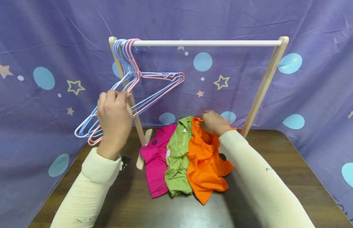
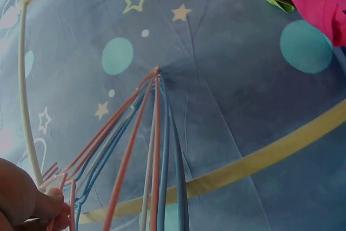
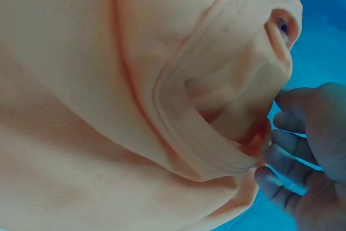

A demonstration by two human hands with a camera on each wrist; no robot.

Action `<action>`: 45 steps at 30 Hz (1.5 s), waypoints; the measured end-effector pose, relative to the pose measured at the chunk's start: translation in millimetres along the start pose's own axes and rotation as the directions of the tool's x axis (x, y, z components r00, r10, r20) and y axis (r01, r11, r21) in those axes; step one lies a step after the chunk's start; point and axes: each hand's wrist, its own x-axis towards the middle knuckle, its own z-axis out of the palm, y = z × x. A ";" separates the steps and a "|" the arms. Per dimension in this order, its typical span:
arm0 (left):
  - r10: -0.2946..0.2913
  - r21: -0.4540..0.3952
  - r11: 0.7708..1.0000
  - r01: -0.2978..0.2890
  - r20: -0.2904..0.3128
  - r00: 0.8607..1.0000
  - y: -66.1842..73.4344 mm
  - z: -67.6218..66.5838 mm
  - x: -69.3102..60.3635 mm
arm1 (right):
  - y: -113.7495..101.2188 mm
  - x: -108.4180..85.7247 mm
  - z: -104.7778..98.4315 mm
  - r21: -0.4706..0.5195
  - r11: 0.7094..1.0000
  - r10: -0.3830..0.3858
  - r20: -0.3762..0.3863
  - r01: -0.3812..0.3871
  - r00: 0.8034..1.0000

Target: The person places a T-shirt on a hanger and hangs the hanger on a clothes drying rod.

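My left hand (image 1: 115, 110) pinches a pink hanger (image 1: 133, 86) below its hook. This hanger is at the front of a bunch of blue, white and pink hangers (image 2: 162, 150), whose hooks hang over the left end of a white rail (image 1: 205, 43). My right hand (image 1: 213, 123) is at the neck opening of an orange shirt (image 1: 203, 164). In the right wrist view its fingers (image 3: 286, 160) are spread and slightly bent, their tips touching the collar edge. Beside the orange shirt lie a green shirt (image 1: 177, 158) and a magenta garment (image 1: 156, 164), partly overlapping.
Wooden posts (image 1: 264, 85) hold the rail at both ends, and a wooden foot (image 1: 140, 161) rests on the brown table (image 1: 170, 212). Behind hangs a purple curtain (image 1: 170, 19) with stars and dots. A small black item (image 1: 126, 161) shows by my left wrist.
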 end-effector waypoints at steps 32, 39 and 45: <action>-0.223 -0.163 0.961 0.224 0.021 0.975 14.6 -9.2 26.7 | 22.4 -0.4 2.6 0.087 0.980 0.180 0.009 -0.180 0.984; -0.212 -0.200 0.957 0.210 0.010 0.977 21.8 -17.7 19.2 | 21.5 -2.1 -7.4 0.170 0.964 0.225 -0.115 -0.204 0.968; -0.198 -0.228 0.954 0.193 0.004 0.980 25.4 -24.8 9.1 | 19.4 -2.3 -16.7 0.291 0.930 0.292 -0.202 -0.227 0.935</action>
